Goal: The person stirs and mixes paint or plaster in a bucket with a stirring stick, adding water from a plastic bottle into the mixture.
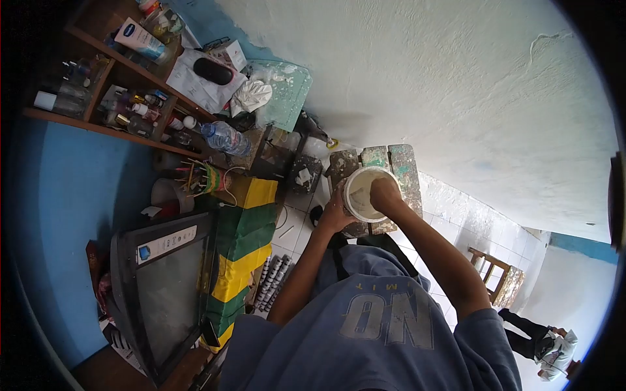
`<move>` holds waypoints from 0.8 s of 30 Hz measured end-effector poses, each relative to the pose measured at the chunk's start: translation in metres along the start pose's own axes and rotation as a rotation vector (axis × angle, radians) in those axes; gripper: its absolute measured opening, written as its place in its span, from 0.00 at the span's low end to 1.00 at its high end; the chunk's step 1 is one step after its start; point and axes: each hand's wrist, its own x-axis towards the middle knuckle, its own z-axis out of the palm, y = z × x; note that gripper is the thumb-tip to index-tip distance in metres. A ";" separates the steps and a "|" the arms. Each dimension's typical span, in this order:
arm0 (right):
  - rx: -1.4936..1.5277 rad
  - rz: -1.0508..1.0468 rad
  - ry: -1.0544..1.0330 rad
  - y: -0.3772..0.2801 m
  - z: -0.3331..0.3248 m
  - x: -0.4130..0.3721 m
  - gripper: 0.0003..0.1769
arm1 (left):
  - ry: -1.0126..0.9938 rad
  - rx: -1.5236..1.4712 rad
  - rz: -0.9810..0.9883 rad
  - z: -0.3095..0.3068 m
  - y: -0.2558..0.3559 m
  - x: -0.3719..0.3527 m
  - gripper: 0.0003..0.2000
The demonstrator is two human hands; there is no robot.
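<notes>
A white bucket [369, 169] stands on a paint-spattered wooden stool [407, 168] in front of my body. My left hand [335, 210] is wrapped around the bucket's left side, with its fingers against the wall. Over the right part of the opening, my right hand [386, 197] reaches down inside with curled fingers. Whatever it grips is hidden by the hand and the rim. Some pale whitish material [360, 194] shows inside the bucket.
Left of me are an old television [171, 293] and a green-yellow cloth [244, 260]. Shelves [98, 91] hold bottles; a water bottle [225, 139] stands nearby. Ahead rises a partly whitened wall [443, 78]. A wooden stool [499, 277] and a person [554, 352] are at right.
</notes>
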 end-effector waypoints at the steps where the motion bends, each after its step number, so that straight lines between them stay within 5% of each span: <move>1: -0.013 -0.008 -0.001 -0.005 -0.003 -0.002 0.07 | -0.014 -0.026 -0.018 0.000 0.001 0.000 0.61; 12: -0.049 -0.454 0.077 -0.014 0.001 -0.002 0.08 | -0.017 0.009 -0.001 -0.003 -0.006 0.004 0.60; 24: -0.175 -0.172 -0.054 -0.004 -0.030 -0.023 0.06 | -0.024 0.052 -0.041 -0.003 -0.007 0.004 0.62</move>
